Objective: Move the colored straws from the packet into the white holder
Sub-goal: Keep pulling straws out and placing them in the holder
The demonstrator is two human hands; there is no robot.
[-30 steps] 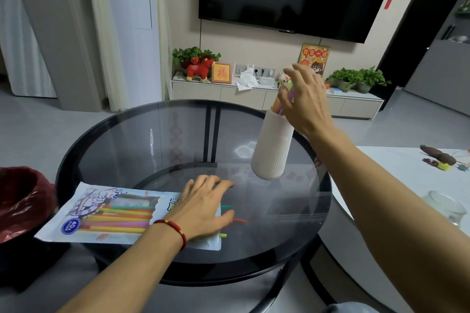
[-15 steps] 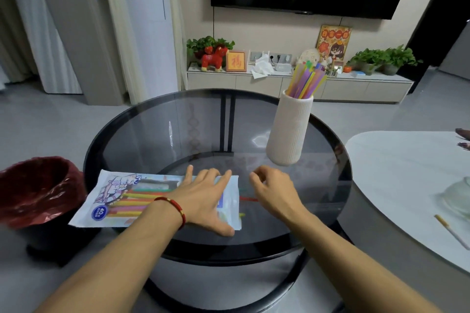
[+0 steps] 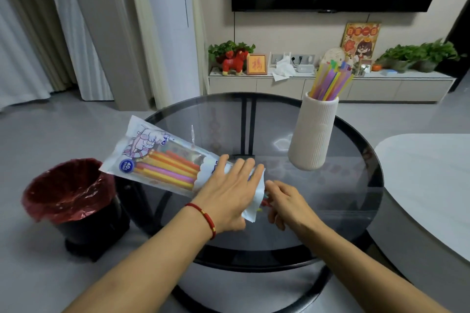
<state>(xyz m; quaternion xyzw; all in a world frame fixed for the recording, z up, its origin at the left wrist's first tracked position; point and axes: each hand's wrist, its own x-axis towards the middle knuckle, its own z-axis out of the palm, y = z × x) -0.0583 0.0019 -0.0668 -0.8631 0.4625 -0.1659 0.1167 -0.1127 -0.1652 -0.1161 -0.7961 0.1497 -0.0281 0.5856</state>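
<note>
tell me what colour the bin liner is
Dark red; the bin liner shows in the head view, left of the glass table.

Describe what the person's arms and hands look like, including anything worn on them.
Both forearms are bare, with no sleeves in view. The left hand has a thin red cord bracelet with a small gold bead at the wrist. The right hand wears nothing: no bracelet, watch, glove or visible ring.
</note>
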